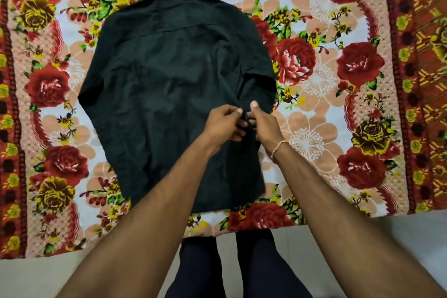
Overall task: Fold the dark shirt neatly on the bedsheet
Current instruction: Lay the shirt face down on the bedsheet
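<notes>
The dark shirt [169,84] lies back-up on the flowered bedsheet [326,80], collar at the far end and hem toward me. Its right sleeve is folded in over the body; the left sleeve spreads out to the left. My left hand [225,123] and my right hand [263,123] meet over the right half of the shirt. Both pinch a small ridge of dark cloth between thumbs and fingers, close against each other. A thin band circles my right wrist.
The bedsheet's near edge [205,227] ends just before my dark-trousered legs [229,266], which stand on a pale floor [36,278]. A red patterned border [416,80] runs down the sheet's right side and another down its left.
</notes>
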